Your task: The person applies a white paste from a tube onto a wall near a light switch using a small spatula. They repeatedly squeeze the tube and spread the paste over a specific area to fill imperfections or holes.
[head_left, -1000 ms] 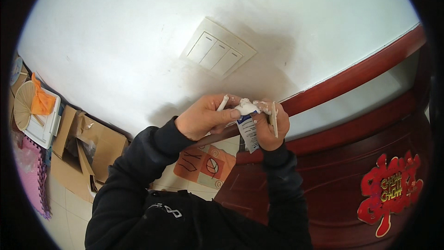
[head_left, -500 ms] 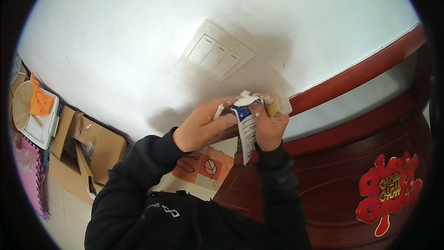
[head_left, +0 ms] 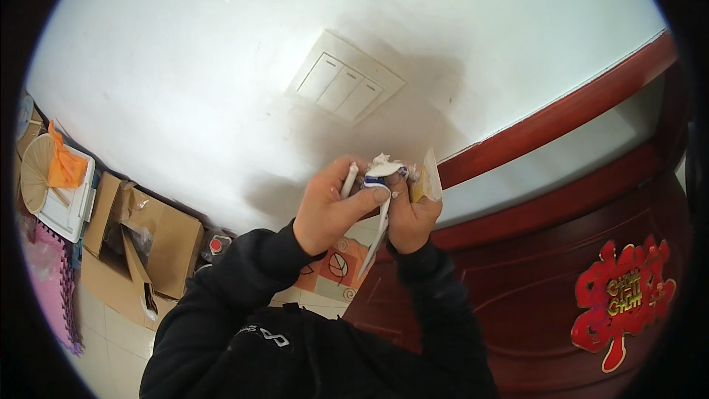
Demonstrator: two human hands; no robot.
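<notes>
A soft white-and-blue squeeze tube [head_left: 378,181] is pinched between my two hands in front of the wall. White paste [head_left: 382,159] is heaped at its upper end, and its flattened tail hangs down edge-on. My left hand [head_left: 330,203] is closed, its thumb pressing the tube's side, and a short white stick-like piece [head_left: 350,179] pokes up between its fingers. On the other side my right hand [head_left: 410,214] grips the tube near the paste. It also holds a flat, pale yellowish scraper-like piece [head_left: 430,177]. White smears mark the fingers.
Above my hands a white switch panel [head_left: 345,80] is fixed to the wall [head_left: 207,52]. A dark red wooden door [head_left: 509,288] with a red-and-gold ornament [head_left: 624,299] stands at right. Left are an open cardboard box [head_left: 144,236], a fan [head_left: 35,174] and purple foam mats [head_left: 52,273].
Both hands have shifted slightly, the right one to the left. The tube has turned so its printed face no longer shows, and its tail swings left. The scraper-like piece now shows more edge-on.
</notes>
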